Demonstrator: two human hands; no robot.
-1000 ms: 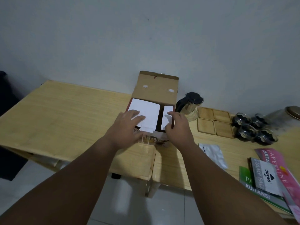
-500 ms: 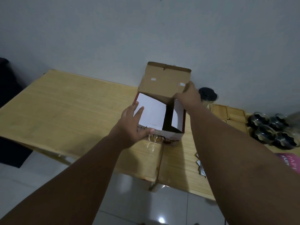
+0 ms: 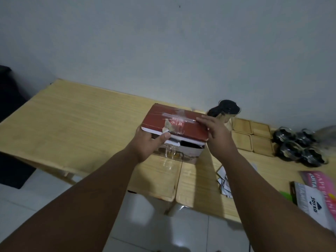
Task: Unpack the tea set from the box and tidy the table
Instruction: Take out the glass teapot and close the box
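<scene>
The tea set box [image 3: 183, 153] stands on the wooden table [image 3: 72, 128], its red taped lid [image 3: 174, 124] folded down almost flat, with a dark gap left at the front. My left hand [image 3: 148, 144] grips the box's front left corner, thumb on the lid's edge. My right hand [image 3: 216, 135] lies flat against the lid's right edge. Behind the box stands a glass teapot [image 3: 227, 110] with a black lid. Right of it lie several wooden coasters [image 3: 251, 137] and several glass cups [image 3: 300, 148].
A small pile of white papers [image 3: 224, 180] lies by the table's front edge under my right forearm. Stationery packs [image 3: 316, 195] sit at the far right. A gap between two tabletops [image 3: 179, 177] runs below the box. A dark object [image 3: 9, 99] stands at the left.
The upright cardboard lid has been swung down over the box by my right hand. My left hand moved from the white inner flap to the front left corner. The view tilted.
</scene>
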